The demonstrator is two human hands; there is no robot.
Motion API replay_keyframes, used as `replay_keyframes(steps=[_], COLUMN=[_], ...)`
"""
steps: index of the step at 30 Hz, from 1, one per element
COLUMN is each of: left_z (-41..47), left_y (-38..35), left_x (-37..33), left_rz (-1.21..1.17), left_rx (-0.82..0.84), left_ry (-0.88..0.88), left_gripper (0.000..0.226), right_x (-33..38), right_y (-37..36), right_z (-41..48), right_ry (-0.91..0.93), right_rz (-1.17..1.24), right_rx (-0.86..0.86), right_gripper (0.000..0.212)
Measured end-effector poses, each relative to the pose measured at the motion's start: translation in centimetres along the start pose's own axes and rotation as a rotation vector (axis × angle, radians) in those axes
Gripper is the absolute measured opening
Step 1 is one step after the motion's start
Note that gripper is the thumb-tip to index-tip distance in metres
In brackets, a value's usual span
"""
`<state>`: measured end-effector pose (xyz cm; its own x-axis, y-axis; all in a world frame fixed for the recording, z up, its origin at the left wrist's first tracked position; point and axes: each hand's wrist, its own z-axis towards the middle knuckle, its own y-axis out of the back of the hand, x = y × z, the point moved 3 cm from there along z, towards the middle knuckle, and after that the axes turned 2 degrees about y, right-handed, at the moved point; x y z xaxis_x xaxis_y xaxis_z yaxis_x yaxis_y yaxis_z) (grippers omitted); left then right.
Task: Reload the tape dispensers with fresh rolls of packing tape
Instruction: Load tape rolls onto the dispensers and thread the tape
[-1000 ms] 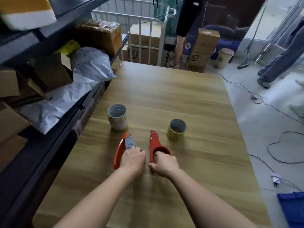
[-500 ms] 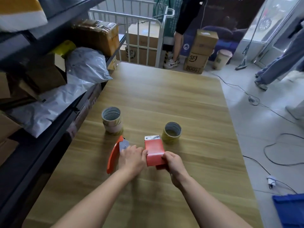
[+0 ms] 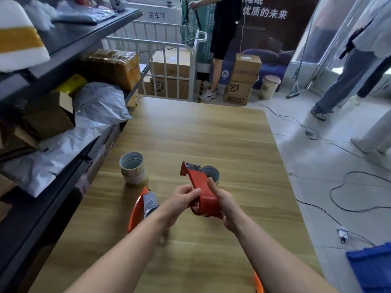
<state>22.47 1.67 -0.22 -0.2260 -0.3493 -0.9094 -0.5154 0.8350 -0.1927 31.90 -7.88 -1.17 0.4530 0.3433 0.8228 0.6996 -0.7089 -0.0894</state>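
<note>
— Lifted clear of the table [image 3: 222,140] now, that red dispenser [image 3: 202,187]; half a second back it sat low against the wood between both hands, and a second back it lay flat beside the orange one.

— Who has hold of it?

— Both. The right hand [image 3: 224,200] is wrapped around its rounded body from the far side, and the left hand [image 3: 182,200] pinches its near edge between thumb and fingers. The metal-edged nose tilts up and away from the person.

— And the other dispenser?

— The orange dispenser [image 3: 139,206] lies on the table just left of the left wrist, nobody touching it, its toothed blade showing.

— Where's the tape?

— Two places. A stack of rolls [image 3: 133,171] stands upright toward the shelf side, well apart from the hands. A single roll [image 3: 213,174] stands just behind the lifted dispenser, partly hidden by it.

— So which step is this?

— I'd judge it as readying the first dispenser. Whether an old core sits inside, I can't tell.

— Next?

— Probably one hand must let go and fetch a roll, the single one being nearest, while the other keeps the dispenser steady with its open side reachable. The roll has to go on facing the right way for the tape to feed toward the blade.
</note>
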Motion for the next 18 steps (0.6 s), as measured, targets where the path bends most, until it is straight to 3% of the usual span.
replay_keyframes(steps=[4,8,12,15,18], left_z=[0.7,1.0,1.8,2.5,3.3], left_y=[-1.1,-2.1,-1.8,-1.9,-1.4], left_x=[0.2,0.4,0.4,0.3,0.6], left_rz=[0.532,0.677,0.990,1.252,1.386], left_rx=[0.106,0.132,0.113,0.254,0.358], left_ry=[-0.093,-0.144,-0.127,-0.091,-0.015], left_gripper=[0.013,0.006,0.038,0.030,0.038], right_x=[0.0,0.2,0.1,-0.5,-1.3], right_y=[0.8,2.1,3.9,4.5,4.9], right_z=[-0.1,-0.2,-0.2,-0.3,0.4], right_ry=[-0.044,-0.108,-0.109,-0.134,-0.150], right_rz=[-0.003,0.104,0.150,0.083,0.064], right_rx=[0.000,-0.078,-0.125,-0.102,-0.078], right_gripper=[0.058,0.026,0.032,0.031,0.030])
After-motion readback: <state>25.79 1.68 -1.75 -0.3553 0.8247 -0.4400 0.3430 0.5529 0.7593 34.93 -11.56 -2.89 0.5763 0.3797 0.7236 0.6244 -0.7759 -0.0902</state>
